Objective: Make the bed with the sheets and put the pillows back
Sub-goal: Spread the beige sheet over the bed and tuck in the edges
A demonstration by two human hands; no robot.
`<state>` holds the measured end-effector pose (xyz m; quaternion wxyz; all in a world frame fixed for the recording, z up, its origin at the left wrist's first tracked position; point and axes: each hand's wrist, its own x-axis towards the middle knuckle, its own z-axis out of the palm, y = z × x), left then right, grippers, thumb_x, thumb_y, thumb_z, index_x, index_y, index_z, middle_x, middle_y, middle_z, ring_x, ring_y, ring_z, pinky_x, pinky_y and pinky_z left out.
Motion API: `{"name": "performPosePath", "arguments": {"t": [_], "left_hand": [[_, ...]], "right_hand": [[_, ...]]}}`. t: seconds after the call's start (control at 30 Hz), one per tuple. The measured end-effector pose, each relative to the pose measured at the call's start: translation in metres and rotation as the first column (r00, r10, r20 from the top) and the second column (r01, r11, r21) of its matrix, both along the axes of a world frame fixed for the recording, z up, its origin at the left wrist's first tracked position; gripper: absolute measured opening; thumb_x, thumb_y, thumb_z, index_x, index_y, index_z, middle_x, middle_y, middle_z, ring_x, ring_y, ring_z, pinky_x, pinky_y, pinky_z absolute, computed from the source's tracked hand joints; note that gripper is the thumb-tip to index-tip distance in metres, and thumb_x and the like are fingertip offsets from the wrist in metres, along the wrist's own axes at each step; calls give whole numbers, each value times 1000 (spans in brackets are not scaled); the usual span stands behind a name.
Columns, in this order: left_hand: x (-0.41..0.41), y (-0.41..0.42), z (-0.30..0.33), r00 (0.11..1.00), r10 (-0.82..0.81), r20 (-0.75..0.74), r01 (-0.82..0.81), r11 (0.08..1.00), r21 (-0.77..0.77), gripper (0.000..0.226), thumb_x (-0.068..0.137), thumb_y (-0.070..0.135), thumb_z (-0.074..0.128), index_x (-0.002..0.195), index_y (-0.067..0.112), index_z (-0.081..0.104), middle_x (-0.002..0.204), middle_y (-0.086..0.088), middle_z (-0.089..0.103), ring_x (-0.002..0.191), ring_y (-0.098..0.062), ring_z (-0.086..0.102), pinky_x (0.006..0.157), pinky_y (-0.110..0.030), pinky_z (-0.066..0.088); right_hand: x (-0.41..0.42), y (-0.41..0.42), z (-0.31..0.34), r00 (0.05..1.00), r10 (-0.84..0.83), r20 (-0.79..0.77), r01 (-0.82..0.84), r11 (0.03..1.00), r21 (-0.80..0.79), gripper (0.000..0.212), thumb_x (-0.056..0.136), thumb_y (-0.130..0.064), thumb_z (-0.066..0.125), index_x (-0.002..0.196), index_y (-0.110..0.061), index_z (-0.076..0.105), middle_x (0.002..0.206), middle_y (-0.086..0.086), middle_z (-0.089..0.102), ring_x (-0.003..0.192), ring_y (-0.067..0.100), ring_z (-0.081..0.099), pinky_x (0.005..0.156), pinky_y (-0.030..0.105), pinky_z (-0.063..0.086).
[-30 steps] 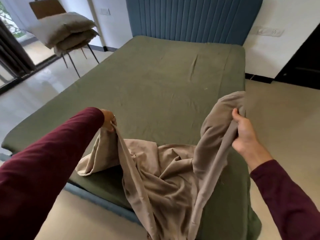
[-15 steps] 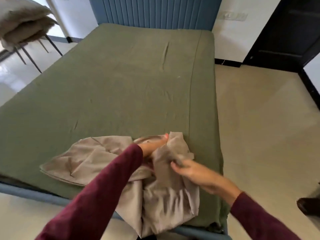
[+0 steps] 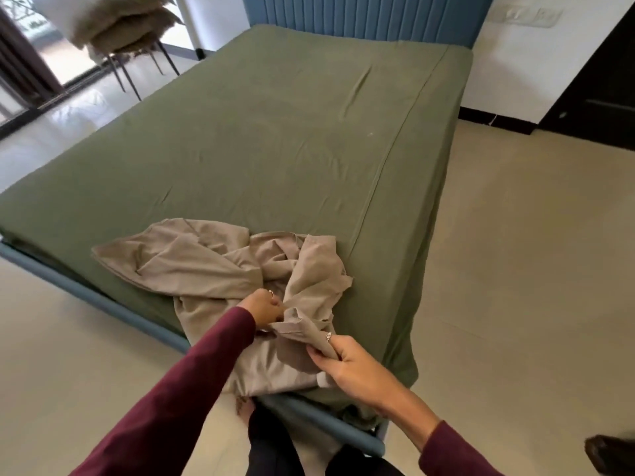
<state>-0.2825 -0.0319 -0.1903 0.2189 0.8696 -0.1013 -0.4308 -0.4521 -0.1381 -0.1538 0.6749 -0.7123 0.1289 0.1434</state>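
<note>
Currently, both hands pinched the bunched beige sheet at the bed's near edge: right hand on a hem, left hand beside it. Judged step: locating corners. Next: spread it over the green fitted sheet. Pillows sat stacked on the far chair.

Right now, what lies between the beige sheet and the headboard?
In the head view, only the green fitted sheet lies between beige sheet and headboard.

The pillows on the far-left chair are blurred and cut off by the top edge; a dark object is cropped at the near-right corner.
</note>
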Motion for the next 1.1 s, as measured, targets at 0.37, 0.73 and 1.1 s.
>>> {"name": "performPosePath", "arguments": {"t": [0.37, 0.73, 1.1], "left_hand": [[-67, 4, 58, 926, 370, 81, -306, 858, -413, 54, 92, 60, 31, 104, 21, 65, 106, 2, 67, 105, -12, 60, 97, -31, 45], [-99, -8, 91, 795, 563, 225, -287, 676, -679, 49, 79, 35, 72, 125, 29, 56, 106, 17, 65, 102, 9, 57, 94, -15, 44], [-89, 23, 104, 793, 277, 543, 141, 783, -606, 37, 88, -4, 57, 113, 22, 67, 103, 20, 66, 101, 13, 58, 87, -5, 41]], "right_hand": [[1, 2, 1, 900, -435, -31, 430, 871, 237, 22, 101, -37, 42, 112, -31, 60, 110, -10, 68, 106, 5, 62, 89, 21, 47], [20, 30, 27, 973, -181, 146, 117, 925, 363, 38, 93, -31, 57, 127, -21, 43, 135, 0, 50, 133, 18, 42, 92, 7, 40], [29, 4, -9, 932, -353, -81, 362, 899, 246, 50, 82, -18, 61, 125, -29, 38, 114, 6, 65, 105, 19, 65, 92, 44, 54]]}}
